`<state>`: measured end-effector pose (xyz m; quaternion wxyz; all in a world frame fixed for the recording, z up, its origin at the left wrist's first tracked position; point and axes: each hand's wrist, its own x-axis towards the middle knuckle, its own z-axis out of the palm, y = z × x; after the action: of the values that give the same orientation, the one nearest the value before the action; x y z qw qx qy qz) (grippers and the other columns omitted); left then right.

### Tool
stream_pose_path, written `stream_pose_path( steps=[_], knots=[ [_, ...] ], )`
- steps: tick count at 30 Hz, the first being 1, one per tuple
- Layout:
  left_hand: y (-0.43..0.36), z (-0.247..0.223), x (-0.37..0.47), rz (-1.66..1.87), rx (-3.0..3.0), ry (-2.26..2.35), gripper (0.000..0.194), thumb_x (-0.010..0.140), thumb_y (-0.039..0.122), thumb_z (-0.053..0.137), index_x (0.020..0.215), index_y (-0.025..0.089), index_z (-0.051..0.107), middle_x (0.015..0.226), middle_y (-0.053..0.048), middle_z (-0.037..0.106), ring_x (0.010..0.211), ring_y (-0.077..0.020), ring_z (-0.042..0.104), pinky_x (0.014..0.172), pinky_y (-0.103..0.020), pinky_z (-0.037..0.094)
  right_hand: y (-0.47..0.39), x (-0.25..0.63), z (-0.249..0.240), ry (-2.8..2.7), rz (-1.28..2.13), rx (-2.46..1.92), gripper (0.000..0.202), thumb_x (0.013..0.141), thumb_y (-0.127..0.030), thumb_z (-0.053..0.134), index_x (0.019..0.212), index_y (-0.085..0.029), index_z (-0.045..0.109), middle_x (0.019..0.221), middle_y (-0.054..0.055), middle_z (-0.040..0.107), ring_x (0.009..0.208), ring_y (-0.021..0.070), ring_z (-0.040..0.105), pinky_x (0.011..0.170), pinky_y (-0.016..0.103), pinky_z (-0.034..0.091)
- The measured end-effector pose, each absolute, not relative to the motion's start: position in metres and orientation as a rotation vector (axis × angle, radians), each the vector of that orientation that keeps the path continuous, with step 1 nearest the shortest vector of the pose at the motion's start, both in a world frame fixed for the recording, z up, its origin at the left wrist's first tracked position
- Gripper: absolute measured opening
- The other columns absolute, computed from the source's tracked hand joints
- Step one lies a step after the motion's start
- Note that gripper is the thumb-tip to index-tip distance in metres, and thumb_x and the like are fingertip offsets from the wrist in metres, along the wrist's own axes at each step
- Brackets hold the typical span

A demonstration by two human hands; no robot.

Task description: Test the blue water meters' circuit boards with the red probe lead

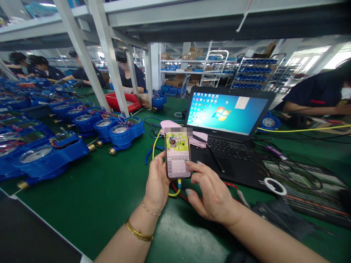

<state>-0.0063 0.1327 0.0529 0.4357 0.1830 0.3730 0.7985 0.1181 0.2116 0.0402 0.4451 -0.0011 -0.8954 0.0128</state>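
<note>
A smartphone (177, 157) is upright in my left hand (157, 180), whose fingers wrap round its left edge and back. Its lit screen shows a green and yellow picture above a keypad. My right hand (210, 190) hovers at the phone's right side, fingers apart and bent, with a fingertip at the screen. Behind the phone lie pink papers (171, 126) on the green table (109, 204). An open laptop (225, 113) with a lit desktop screen stands to the right, a black pen (216, 159) lying across it.
Several blue meters (127, 131) with brass fittings and wires fill the left side. A red bin (123, 102) stands behind them. White tape (275, 186), cables and dark cloth (279, 215) lie at the right. Metal posts rise at the back; several people sit around.
</note>
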Motion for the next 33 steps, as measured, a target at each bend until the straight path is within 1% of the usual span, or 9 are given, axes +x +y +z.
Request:
stream_pose_path(
  steps=[13,19,23,33],
  knots=[
    [0.1328,0.0536,-0.0062,1.991,0.464,0.947,0.043,0.095,0.04,0.022,0.121,0.015,0.045,0.099,-0.008,0.067,0.092,-0.0207,0.063,0.082,-0.033,0.049,0.2125,0.1182,0.0413,-2.213,0.029,-0.013,0.01,0.081,-0.016,0.048,0.09,-0.016,0.049,0.1,0.018,0.064,0.104,0.0273,0.061,0.086,0.045,0.055],
    [0.1348,0.0524,-0.0069,1.987,0.473,0.937,0.044,0.094,0.042,0.023,0.119,0.015,0.046,0.099,-0.009,0.067,0.095,-0.0216,0.062,0.082,-0.034,0.048,0.2108,0.1176,0.0426,-2.212,0.004,-0.018,0.01,0.081,-0.015,0.047,0.09,-0.015,0.049,0.097,0.018,0.065,0.103,0.0273,0.062,0.085,0.045,0.055],
    [0.1345,0.0523,-0.0064,1.986,0.467,0.951,0.043,0.094,0.041,0.022,0.119,0.015,0.046,0.098,-0.009,0.067,0.094,-0.0215,0.062,0.082,-0.034,0.048,0.2105,0.1183,0.0435,-2.204,0.001,0.005,0.01,0.081,-0.015,0.046,0.091,-0.015,0.049,0.094,0.017,0.065,0.103,0.0271,0.062,0.084,0.046,0.056],
    [0.1337,0.0544,-0.0061,1.992,0.459,0.942,0.043,0.094,0.041,0.025,0.121,0.016,0.046,0.099,-0.008,0.067,0.089,-0.0205,0.064,0.081,-0.033,0.049,0.2109,0.1182,0.0421,-2.213,0.016,-0.027,0.011,0.081,-0.015,0.046,0.092,-0.017,0.048,0.098,0.017,0.064,0.103,0.0269,0.062,0.084,0.046,0.056]
  ],
)
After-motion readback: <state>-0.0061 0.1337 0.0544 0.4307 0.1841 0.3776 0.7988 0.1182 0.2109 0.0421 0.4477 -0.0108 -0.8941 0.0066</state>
